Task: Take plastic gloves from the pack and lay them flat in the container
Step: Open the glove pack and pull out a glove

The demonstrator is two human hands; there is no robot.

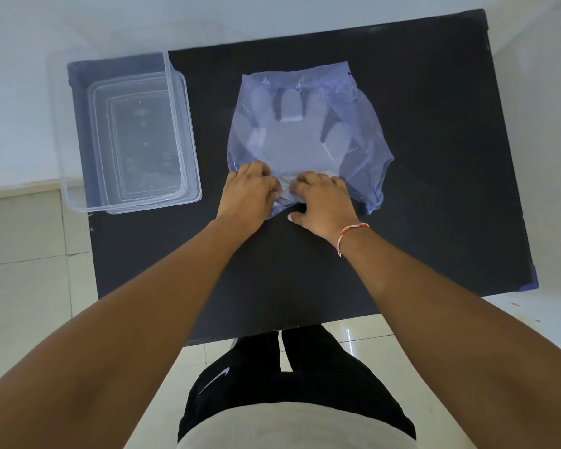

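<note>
A bluish see-through plastic pack (pixel 363 131) lies in the middle of the black table (pixel 434 189). Pale plastic gloves (pixel 292 140) show through it, fingers pointing away from me. My left hand (pixel 246 192) and my right hand (pixel 321 202) both rest on the pack's near edge, side by side, fingers pinching the crumpled plastic there. What exactly each fingertip holds is hidden by the folds. A clear rectangular container (pixel 65 150) stands at the table's left end with nothing visible inside.
The container overhangs the table's left edge slightly. Bare black tabletop lies to the right of the pack and between the pack and me. Pale floor tiles (pixel 23 286) surround the table. A red and white thread circles my right wrist.
</note>
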